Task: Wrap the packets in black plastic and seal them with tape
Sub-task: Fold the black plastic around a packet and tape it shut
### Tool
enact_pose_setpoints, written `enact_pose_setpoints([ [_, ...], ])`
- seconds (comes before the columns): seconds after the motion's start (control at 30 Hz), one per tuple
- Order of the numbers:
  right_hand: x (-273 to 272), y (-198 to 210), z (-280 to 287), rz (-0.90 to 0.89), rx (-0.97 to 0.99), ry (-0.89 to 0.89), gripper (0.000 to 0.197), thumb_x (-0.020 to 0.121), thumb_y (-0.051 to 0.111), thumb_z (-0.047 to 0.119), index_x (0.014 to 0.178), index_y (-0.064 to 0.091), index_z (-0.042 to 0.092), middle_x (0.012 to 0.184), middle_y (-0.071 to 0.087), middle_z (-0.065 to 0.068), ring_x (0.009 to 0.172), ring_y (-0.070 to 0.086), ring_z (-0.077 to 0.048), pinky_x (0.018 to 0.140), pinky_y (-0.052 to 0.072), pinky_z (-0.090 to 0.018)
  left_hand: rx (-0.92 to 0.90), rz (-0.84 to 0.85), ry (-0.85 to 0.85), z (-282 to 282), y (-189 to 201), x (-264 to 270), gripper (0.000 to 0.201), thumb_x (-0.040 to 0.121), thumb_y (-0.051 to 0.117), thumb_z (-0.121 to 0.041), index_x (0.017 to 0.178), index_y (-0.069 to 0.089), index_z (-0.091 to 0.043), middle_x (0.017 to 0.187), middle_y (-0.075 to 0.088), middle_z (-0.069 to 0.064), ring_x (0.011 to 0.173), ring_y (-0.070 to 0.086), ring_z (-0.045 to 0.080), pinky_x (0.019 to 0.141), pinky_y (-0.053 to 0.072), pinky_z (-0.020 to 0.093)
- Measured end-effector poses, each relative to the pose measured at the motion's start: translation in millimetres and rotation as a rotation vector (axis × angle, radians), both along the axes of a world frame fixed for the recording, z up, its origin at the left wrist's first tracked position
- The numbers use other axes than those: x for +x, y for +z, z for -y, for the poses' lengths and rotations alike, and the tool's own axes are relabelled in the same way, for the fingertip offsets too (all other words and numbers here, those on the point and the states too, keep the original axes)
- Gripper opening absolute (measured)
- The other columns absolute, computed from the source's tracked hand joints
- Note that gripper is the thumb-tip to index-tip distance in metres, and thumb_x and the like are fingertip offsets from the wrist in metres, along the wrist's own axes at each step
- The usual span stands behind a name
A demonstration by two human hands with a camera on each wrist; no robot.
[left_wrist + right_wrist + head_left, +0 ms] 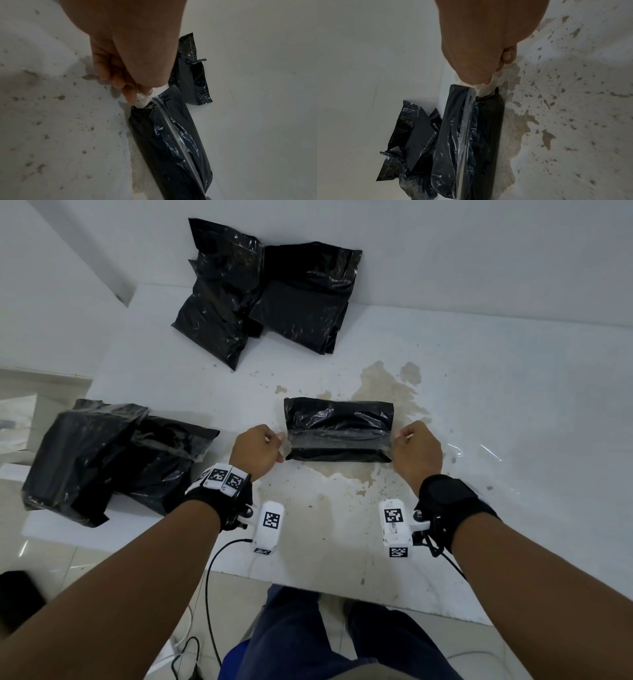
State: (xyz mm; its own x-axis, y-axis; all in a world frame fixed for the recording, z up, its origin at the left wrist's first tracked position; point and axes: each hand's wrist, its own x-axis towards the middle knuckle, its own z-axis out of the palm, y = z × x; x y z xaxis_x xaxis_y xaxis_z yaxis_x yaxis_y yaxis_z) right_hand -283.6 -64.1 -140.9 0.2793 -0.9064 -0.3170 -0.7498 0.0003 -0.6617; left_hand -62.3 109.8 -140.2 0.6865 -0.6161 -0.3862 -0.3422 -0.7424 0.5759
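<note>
A packet wrapped in black plastic lies flat in the middle of the white table. A strip of clear tape runs lengthwise across its top. My left hand pinches the tape's left end just off the packet's left edge, and the left wrist view shows that hand holding the tape where it leaves the packet. My right hand pinches the tape's right end at the packet's right edge. In the right wrist view, that hand holds the tape taut over the packet.
Wrapped black packets are piled against the back wall. Another heap of black packets sits at the table's left edge. A brown stain spreads over the table around the packet. Cables and my legs are below the front edge.
</note>
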Motion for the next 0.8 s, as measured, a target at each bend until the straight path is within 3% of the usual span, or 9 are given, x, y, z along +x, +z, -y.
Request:
enact_pose_setpoints([
  [0.07, 0, 1, 0, 0.0, -0.001, 0.0, 0.009, 0.097, 0.049, 0.02, 0.094, 0.055, 0.014, 0.085, 0.06, 0.001, 0.083, 0.058, -0.024, 0.069, 0.037, -0.029, 0.023, 0.013, -0.018, 1, 2, 0, 0.027, 0.102, 0.047, -0.036, 0.091, 0.056, -0.013, 0.059, 0.066, -0.008, 0.066, 0.055, 0.008, 0.071, 0.041, 0.029],
  [0.2, -1, 5, 2, 0.013, 0.008, 0.001, 0.008, 0.097, 0.051, 0.021, 0.096, 0.055, 0.014, 0.083, 0.06, 0.0, 0.082, 0.06, -0.026, 0.07, 0.043, -0.031, 0.027, 0.01, -0.011, 0, 7, 1, 0.032, 0.101, 0.048, -0.041, 0.095, 0.055, -0.011, 0.064, 0.07, -0.002, 0.06, 0.055, 0.007, 0.073, 0.049, 0.033],
  [0.3, -3, 8, 4, 0.033, 0.019, -0.001, 0.009, 0.098, 0.051, 0.022, 0.098, 0.056, 0.014, 0.083, 0.06, 0.0, 0.083, 0.062, -0.027, 0.074, 0.049, -0.035, 0.06, -0.004, 0.028, -3, 10, 4, 0.039, 0.099, 0.047, -0.05, 0.103, 0.052, -0.011, 0.072, 0.072, 0.003, 0.071, 0.063, 0.016, 0.067, 0.044, 0.032],
  [0.4, -5, 13, 5, 0.056, 0.024, -0.004, 0.012, 0.098, 0.052, 0.024, 0.104, 0.056, 0.015, 0.08, 0.06, 0.002, 0.079, 0.063, -0.025, 0.072, 0.048, -0.032, 0.12, 0.085, 0.077, -7, 14, 11, 0.046, 0.099, 0.041, -0.056, 0.108, 0.052, -0.012, 0.088, 0.071, 0.008, 0.09, 0.063, 0.024, 0.074, 0.041, 0.033],
  [0.5, -6, 18, 5, 0.078, 0.038, -0.005, 0.018, 0.098, 0.051, 0.027, 0.111, 0.056, 0.016, 0.077, 0.057, 0.007, 0.072, 0.059, -0.018, 0.065, 0.042, -0.029, 0.041, 0.223, 0.126, -3, 29, 12, 0.037, 0.097, 0.049, -0.049, 0.11, 0.051, -0.014, 0.089, 0.067, 0.007, 0.088, 0.061, 0.026, 0.075, 0.042, 0.034],
  [0.57, -7, 21, 6, 0.089, 0.049, -0.014, 0.02, 0.097, 0.051, 0.029, 0.112, 0.056, 0.016, 0.079, 0.058, 0.006, 0.068, 0.057, -0.013, 0.06, 0.042, -0.028, -0.122, 0.359, -0.004, 9, 42, 9, 0.031, 0.093, 0.06, -0.037, 0.111, 0.051, -0.013, 0.087, 0.065, 0.004, 0.086, 0.06, 0.025, 0.075, 0.043, 0.034],
  [0.63, -7, 22, 5, 0.095, 0.056, -0.018, 0.023, 0.096, 0.053, 0.03, 0.113, 0.056, 0.015, 0.084, 0.062, 0.001, 0.07, 0.058, -0.014, 0.062, 0.044, -0.028, -0.24, 0.462, -0.233, 29, 55, 3, 0.04, 0.085, 0.071, -0.032, 0.116, 0.054, -0.013, 0.102, 0.063, 0.005, 0.097, 0.058, 0.024, 0.084, 0.047, 0.039],
  [0.73, -7, 21, 4, 0.097, 0.067, -0.011, 0.029, 0.095, 0.056, 0.034, 0.115, 0.056, 0.014, 0.096, 0.066, -0.006, 0.085, 0.063, -0.024, 0.08, 0.051, -0.037, -0.055, 0.453, -0.502, 69, 68, -14, 0.069, 0.079, 0.076, -0.044, 0.135, 0.047, -0.016, 0.131, 0.053, 0.009, 0.12, 0.049, 0.029, 0.101, 0.039, 0.044],
  [0.8, -6, 21, 2, 0.11, 0.083, -0.012, 0.031, 0.094, 0.059, 0.036, 0.115, 0.054, 0.015, 0.095, 0.066, -0.006, 0.089, 0.064, -0.026, 0.083, 0.052, -0.039, 0.115, 0.408, -0.619, 94, 69, -26, 0.084, 0.077, 0.076, -0.052, 0.143, 0.037, -0.018, 0.14, 0.048, 0.009, 0.127, 0.045, 0.031, 0.107, 0.035, 0.045],
])
